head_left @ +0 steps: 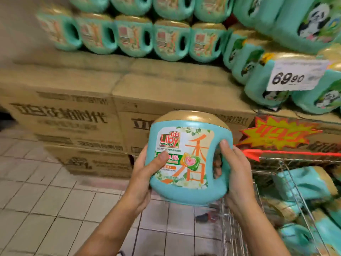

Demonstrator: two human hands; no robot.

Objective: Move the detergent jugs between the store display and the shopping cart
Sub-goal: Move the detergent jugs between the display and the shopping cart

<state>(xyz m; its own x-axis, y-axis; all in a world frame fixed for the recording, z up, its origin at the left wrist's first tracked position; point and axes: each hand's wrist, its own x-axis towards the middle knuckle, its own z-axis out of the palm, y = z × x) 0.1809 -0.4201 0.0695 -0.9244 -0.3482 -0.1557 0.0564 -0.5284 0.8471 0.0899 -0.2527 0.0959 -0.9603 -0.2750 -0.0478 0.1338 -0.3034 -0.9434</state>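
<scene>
While stacked cardboard cartons (77,100) fill the view ahead of me on the tiled floor (42,206), rows of teal detergent jugs (134,36) sit on top of them, handles turned to the right. More teal jugs with panda labels (311,21) pile up at the upper right, with a white price tag (295,74) reading 69.90 hanging in front of them. A wire shopping cart (238,230) stands at my lower right, and it holds several teal jugs lying on their sides (302,183). Between the cartons and the cart, I hold one teal jug with a gold cap (190,156) upright in the air, label facing me. My left hand (145,170) clasps its left side, thumb pressed across the label. My right hand (236,167) wraps the handle, fingers curled through the opening.
</scene>
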